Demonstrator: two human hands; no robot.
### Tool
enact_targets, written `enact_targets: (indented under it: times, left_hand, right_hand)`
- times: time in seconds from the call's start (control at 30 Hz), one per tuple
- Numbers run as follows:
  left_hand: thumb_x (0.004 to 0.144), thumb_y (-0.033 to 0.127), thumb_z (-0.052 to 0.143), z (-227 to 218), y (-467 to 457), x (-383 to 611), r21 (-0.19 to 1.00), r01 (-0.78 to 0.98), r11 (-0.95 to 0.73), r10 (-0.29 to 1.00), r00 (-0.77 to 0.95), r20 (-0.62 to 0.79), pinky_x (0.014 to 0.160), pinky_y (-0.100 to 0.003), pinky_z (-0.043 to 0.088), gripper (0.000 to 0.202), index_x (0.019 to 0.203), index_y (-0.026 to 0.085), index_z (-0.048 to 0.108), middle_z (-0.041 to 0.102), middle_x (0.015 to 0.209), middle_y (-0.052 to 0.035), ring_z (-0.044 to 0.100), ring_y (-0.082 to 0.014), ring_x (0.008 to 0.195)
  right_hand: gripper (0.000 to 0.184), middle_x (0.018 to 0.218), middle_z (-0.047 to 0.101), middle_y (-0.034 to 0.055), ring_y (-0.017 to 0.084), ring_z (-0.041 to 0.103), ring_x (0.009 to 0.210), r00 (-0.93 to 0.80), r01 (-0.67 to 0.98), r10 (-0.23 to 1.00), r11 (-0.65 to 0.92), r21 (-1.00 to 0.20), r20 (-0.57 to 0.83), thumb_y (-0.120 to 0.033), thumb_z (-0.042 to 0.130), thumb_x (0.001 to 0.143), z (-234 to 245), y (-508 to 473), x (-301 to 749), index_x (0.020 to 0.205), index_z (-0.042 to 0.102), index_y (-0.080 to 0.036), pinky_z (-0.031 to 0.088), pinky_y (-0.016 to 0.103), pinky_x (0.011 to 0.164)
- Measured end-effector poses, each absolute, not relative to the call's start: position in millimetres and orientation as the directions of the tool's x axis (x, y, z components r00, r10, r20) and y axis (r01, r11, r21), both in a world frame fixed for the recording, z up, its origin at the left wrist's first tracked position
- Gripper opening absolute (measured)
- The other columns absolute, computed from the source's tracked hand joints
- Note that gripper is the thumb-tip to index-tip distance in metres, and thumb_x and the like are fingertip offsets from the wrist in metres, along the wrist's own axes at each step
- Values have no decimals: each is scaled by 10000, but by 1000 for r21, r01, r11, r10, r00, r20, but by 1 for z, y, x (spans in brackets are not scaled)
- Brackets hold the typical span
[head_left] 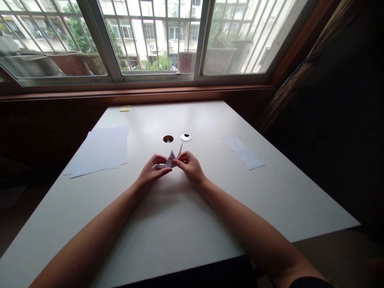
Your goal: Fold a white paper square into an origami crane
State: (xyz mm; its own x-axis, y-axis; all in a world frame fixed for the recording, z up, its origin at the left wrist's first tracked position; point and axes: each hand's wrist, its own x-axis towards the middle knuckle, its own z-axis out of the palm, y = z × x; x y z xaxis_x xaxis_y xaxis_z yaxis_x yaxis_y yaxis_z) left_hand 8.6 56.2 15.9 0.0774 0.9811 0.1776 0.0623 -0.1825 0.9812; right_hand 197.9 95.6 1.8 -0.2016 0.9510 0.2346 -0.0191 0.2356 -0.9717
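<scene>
A small folded white paper figure [171, 159] with two upright points sits between my hands at the middle of the white table [186, 224]. My left hand [152, 171] pinches its left side, fingers closed on the paper. My right hand [189, 165] grips its right side, fingers curled around one pointed flap. Both forearms stretch across the table toward it.
A stack of white sheets [100, 150] lies at the left. A white paper strip [243, 152] lies at the right. A round cable hole [168, 139] and its loose cap [186, 137] are just beyond my hands. A yellow note [125, 108] lies near the far edge, under the barred window.
</scene>
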Motion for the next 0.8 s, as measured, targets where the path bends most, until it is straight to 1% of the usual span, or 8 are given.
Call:
enact_targets:
  times: [0.07, 0.23, 0.37, 0.5, 0.6, 0.7, 0.8]
  left_hand:
    - [703, 394, 857, 16, 56, 9, 979, 71, -189, 979, 94, 182, 795, -299, 500, 383, 966, 206, 653, 676, 1032, -53, 640, -226, 974]
    - [746, 424, 822, 14, 59, 7, 980, 76, -181, 979, 106, 173, 785, -318, 510, 347, 953, 190, 672, 706, 998, -57, 656, -211, 875]
    - [745, 431, 823, 13, 60, 6, 985, 46, -168, 983, 79, 164, 802, -333, 513, 339, 919, 181, 673, 716, 975, -61, 665, -211, 858]
    - [777, 443, 795, 12, 61, 6, 984, 53, -172, 984, 51, 169, 802, -335, 511, 319, 920, 178, 689, 719, 943, -65, 668, -212, 851]
    - [781, 432, 794, 11, 61, 6, 983, 61, -173, 985, 36, 171, 795, -333, 513, 307, 917, 174, 696, 718, 922, -67, 666, -207, 836]
    - [772, 426, 802, 9, 62, 6, 984, 45, -170, 985, 26, 169, 787, -342, 522, 313, 923, 177, 686, 711, 889, -61, 670, -213, 830]
    - [758, 413, 816, 9, 62, 7, 984, 19, -175, 984, 9, 175, 772, -336, 526, 321, 936, 184, 678, 701, 878, -50, 671, -208, 817]
  right_hand:
    - [355, 766, 621, -8, 167, 610, 722, -186, -51, 956, 221, -974, 226, -496, 781, 744, 0, 97, 198, 805, 576, -212, 502, 310, 681]
    - [402, 766, 601, -15, 156, 597, 706, -177, -113, 962, 189, -975, 207, -518, 786, 727, -2, 99, 197, 819, 542, -213, 503, 299, 658]
    - [440, 801, 582, -24, 146, 587, 712, -159, -120, 962, 206, -971, 223, -510, 795, 717, -3, 99, 197, 863, 497, -222, 507, 292, 654]
    - [455, 811, 571, -40, 145, 597, 715, -166, -111, 956, 224, -968, 241, -489, 785, 741, -4, 99, 197, 925, 450, -241, 518, 296, 659]
    - [465, 871, 565, -42, 132, 594, 702, -159, -103, 945, 271, -957, 285, -456, 780, 757, -4, 97, 196, 1010, 439, -265, 527, 296, 660]
    - [504, 927, 560, -37, 125, 593, 702, -171, -93, 925, 327, -940, 339, -429, 760, 785, -3, 95, 196, 1132, 417, -304, 533, 289, 657]
    - [517, 1062, 566, -10, 112, 585, 693, -159, -46, 911, 378, -925, 380, -411, 754, 798, -1, 93, 197, 1178, 415, -324, 539, 288, 652]
